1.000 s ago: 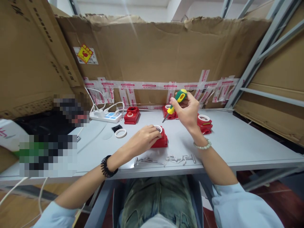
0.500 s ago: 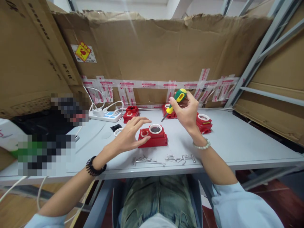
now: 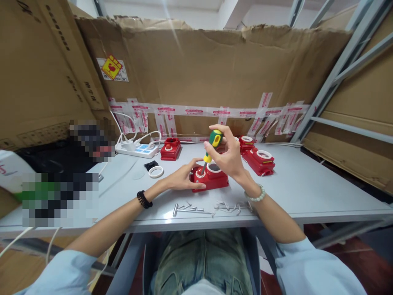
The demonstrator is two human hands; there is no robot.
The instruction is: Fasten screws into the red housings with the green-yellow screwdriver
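Note:
A red plastic housing [image 3: 215, 181] with a white-rimmed round opening lies on the grey table [image 3: 307, 184] in front of me. My left hand [image 3: 183, 178] rests against its left end, fingers spread, steadying it. My right hand [image 3: 229, 157] grips a green and yellow screwdriver [image 3: 211, 145], held almost upright. Its tip stands on the left part of the housing's top, close to my left fingers.
Long screws and small metal parts [image 3: 211, 207] lie near the table's front edge. A white ring [image 3: 156, 171] and a black piece [image 3: 151, 165] lie to the left. More red housings [image 3: 259, 157], [image 3: 170, 148] and a white power strip [image 3: 138, 150] sit further back. Cardboard walls surround the table.
My right hand came down and left, bringing the screwdriver's tip from the air onto the housing. My left hand slid from over the housing to its left end.

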